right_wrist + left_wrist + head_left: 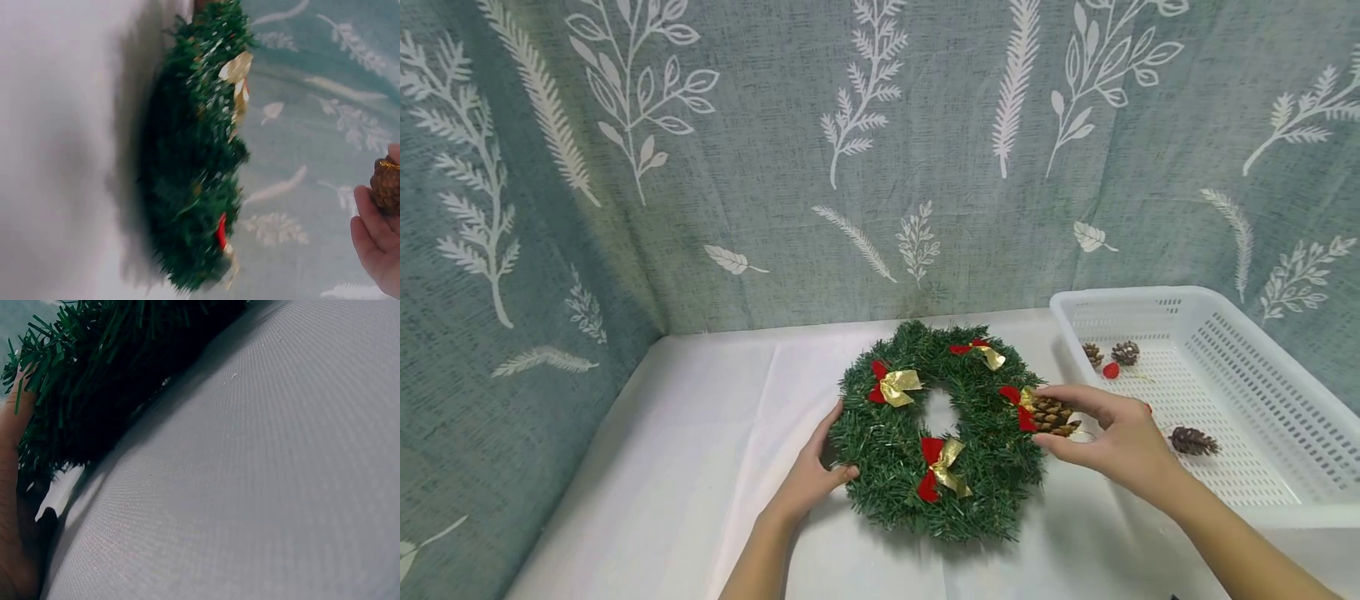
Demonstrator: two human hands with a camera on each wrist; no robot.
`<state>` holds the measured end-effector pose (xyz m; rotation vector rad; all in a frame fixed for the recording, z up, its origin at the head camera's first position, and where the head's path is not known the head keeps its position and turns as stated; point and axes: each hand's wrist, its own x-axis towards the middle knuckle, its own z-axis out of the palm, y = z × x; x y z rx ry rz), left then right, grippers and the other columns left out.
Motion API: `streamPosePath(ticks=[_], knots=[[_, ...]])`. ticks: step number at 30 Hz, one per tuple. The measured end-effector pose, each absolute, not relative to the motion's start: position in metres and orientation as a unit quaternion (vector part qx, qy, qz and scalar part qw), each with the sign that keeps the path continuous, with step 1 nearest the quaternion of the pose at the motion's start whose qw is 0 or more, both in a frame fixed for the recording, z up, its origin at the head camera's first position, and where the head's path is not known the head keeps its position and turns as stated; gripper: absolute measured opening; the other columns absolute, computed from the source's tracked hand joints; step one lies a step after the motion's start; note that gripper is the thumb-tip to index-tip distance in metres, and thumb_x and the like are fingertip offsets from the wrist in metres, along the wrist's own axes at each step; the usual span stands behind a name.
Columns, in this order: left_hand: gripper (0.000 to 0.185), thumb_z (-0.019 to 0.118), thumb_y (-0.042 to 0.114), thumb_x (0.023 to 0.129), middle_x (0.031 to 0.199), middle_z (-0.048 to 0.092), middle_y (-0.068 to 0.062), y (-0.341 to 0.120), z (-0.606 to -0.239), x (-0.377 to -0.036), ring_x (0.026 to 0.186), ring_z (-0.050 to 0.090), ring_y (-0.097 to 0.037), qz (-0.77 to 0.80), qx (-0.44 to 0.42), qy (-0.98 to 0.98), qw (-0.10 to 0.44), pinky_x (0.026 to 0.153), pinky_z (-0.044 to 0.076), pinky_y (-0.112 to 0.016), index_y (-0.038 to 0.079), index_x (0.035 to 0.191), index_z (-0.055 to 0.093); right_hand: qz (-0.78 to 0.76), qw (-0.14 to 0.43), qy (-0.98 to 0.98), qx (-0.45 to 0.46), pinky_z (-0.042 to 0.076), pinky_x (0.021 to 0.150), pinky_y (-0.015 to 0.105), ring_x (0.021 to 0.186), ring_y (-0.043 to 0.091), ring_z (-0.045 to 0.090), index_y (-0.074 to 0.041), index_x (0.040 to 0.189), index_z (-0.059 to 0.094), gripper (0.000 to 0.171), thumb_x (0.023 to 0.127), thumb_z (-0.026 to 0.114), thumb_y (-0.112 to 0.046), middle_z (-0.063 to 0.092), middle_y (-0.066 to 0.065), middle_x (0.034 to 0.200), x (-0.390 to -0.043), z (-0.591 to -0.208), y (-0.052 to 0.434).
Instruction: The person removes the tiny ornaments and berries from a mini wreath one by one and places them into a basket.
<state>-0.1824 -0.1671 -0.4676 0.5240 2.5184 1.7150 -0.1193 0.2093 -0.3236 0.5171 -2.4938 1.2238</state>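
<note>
A round green artificial wreath (880,442) lies on the white cloth, bearing several red-and-gold bows, one of them a front bow (942,468). At its left edge my left hand (808,483) holds the wreath, thumb and fingers spread around the rim; part of the fingers is hidden by greenery in the left wrist view. My right hand (1123,437) pinches a brown pine cone (1054,415) beside the right bow (1021,407). In the right wrist view, gold thread shows on the pine cone (387,187), which appears apart from the wreath (194,156).
To the right stands a white perforated plastic basket (1138,293). Inside it are a dark pine cone (1193,442), smaller cones (1125,353) and a red ornament (1110,370). A grey-green leaf-patterned curtain (775,208) hangs behind and at the left of the white-covered table (700,433).
</note>
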Motion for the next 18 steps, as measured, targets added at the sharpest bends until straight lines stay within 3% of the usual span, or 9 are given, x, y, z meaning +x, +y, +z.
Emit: streamPosePath(ticks=[8, 15, 18], knots=[[0.102, 0.072, 0.058, 0.073, 0.159, 0.015, -0.004, -0.169, -0.467, -0.181, 0.143, 0.012, -0.038, 0.549, 0.175, 0.817, 0.020, 0.108, 0.012, -0.067, 0.028, 0.153, 0.017, 0.404, 0.180, -0.882, 0.164, 0.039, 0.085, 0.001, 0.101, -0.016, 0.053, -0.017, 0.113, 0.069, 0.043, 0.072, 0.083, -0.012, 0.066, -0.022, 0.105, -0.120, -0.329, 0.231], [0.101, 0.072, 0.059, 0.073, 0.159, 0.015, -0.004, -0.168, -0.466, -0.180, 0.143, 0.012, -0.040, 0.551, 0.171, 0.816, 0.019, 0.108, 0.012, -0.068, 0.029, 0.153, 0.017, 0.383, 0.180, -0.901, 0.100, 0.045, 0.059, 0.013, 0.086, -0.021, 0.052, -0.014, 0.112, 0.069, 0.042, 0.073, 0.083, -0.018, 0.055, -0.038, 0.096, -0.123, -0.331, 0.254], [0.101, 0.072, 0.058, 0.073, 0.159, 0.015, -0.003, -0.167, -0.465, -0.180, 0.143, 0.012, -0.039, 0.552, 0.170, 0.816, 0.020, 0.108, 0.013, -0.068, 0.030, 0.152, 0.017, 0.377, 0.160, -0.910, 0.062, 0.046, 0.056, 0.016, 0.082, -0.023, 0.050, -0.011, 0.115, 0.067, 0.044, 0.075, 0.081, -0.024, 0.048, -0.043, 0.097, -0.125, -0.330, 0.265]])
